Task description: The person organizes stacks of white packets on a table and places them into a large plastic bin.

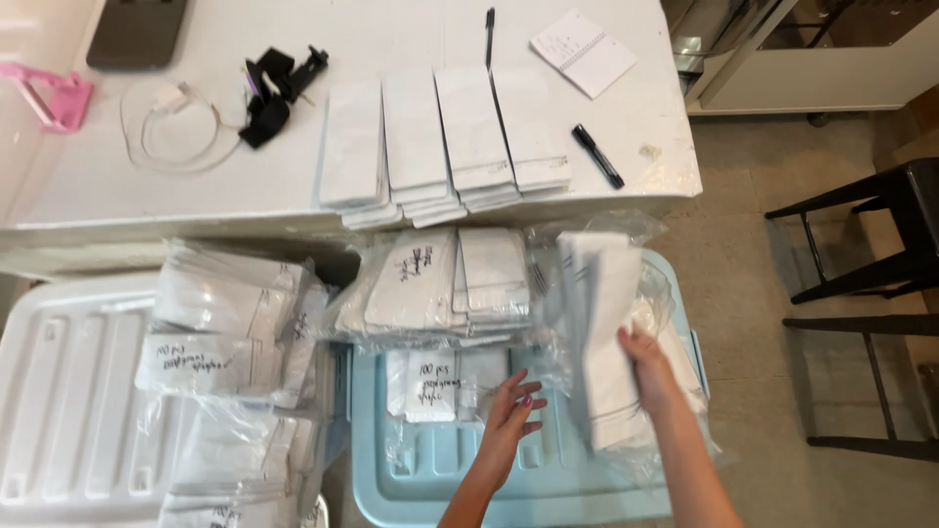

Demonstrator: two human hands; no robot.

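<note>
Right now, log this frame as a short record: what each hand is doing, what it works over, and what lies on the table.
left hand: open, fingers spread, reaching toward a clear-bagged packet of white pouches
right hand: gripping a stack of white pouches partly inside a clear plastic bag
surface below: light blue bin lid
to the left: white bin lid with more bagged packets
table: four rows of white pouches, black marker, notepad, coiled white cable
</note>
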